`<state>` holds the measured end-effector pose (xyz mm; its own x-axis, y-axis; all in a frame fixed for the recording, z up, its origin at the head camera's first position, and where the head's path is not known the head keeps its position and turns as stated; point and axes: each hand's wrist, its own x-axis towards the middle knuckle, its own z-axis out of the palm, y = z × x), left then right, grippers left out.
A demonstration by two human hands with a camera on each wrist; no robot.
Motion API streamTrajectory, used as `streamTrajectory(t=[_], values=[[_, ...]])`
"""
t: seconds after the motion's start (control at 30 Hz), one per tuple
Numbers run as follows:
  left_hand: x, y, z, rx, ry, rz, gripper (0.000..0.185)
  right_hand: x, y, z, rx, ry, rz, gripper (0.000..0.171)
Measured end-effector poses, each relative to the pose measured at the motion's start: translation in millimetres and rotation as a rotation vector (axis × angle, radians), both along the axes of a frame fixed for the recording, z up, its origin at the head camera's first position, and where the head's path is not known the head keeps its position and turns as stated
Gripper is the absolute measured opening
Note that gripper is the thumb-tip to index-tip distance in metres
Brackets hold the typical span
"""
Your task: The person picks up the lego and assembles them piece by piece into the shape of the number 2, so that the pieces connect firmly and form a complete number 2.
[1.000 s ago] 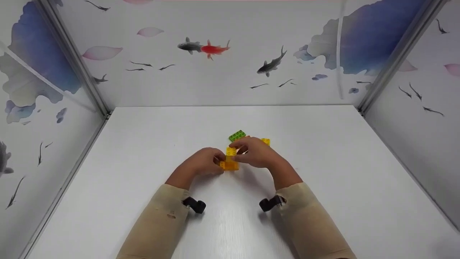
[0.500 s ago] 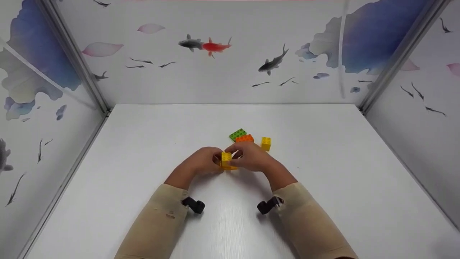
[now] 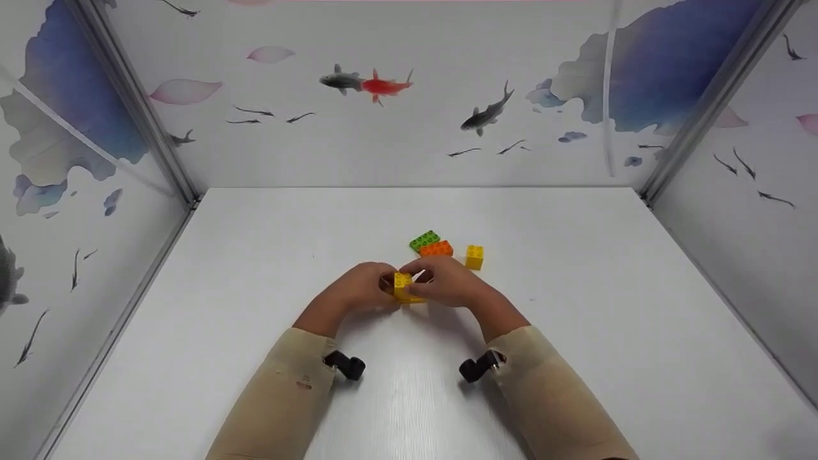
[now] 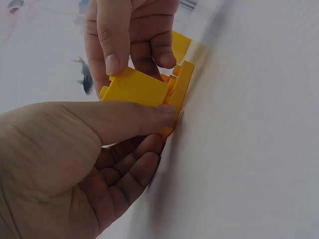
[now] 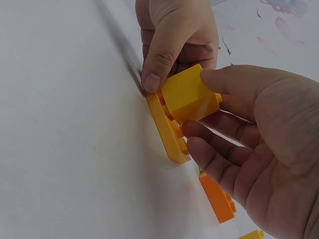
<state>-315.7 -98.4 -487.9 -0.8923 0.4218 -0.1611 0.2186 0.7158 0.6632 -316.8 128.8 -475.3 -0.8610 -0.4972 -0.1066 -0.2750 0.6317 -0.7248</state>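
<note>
Yellow block (image 3: 402, 282) now sits lower on the flat yellow brick (image 3: 409, 298), both hands holding.

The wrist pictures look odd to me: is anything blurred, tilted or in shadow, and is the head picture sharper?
Head view: even, soft light, sharp throughout, faint shadows under the forearms on the table. Left wrist view: tilted, the left hand looms large and soft, the table is smeared. Right wrist view: also tilted; the yellow brick is crisp, the right hand fills the frame, and a dark shadow streak runs along the table.
</note>
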Motion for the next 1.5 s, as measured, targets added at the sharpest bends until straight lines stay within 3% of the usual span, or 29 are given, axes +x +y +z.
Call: streamTrajectory(t=[0.3, 0.87, 1.5], values=[[-0.9, -3.1, 3.0, 0.01, -0.029, 0.019, 0.031, 0.3, -1.2, 2.1, -0.002, -0.038, -0.036, 0.033], [-0.5, -2.7, 3.8, -0.007, 0.011, 0.022, 0.033, 1.1, -1.2, 1.5, 0.019, -0.038, -0.032, 0.033], [-2.5, -2.0, 2.4, -0.023, 0.004, 0.053, 0.031, 0.8, -3.2, 1.3, 0.025, -0.048, -0.063, 0.031]])
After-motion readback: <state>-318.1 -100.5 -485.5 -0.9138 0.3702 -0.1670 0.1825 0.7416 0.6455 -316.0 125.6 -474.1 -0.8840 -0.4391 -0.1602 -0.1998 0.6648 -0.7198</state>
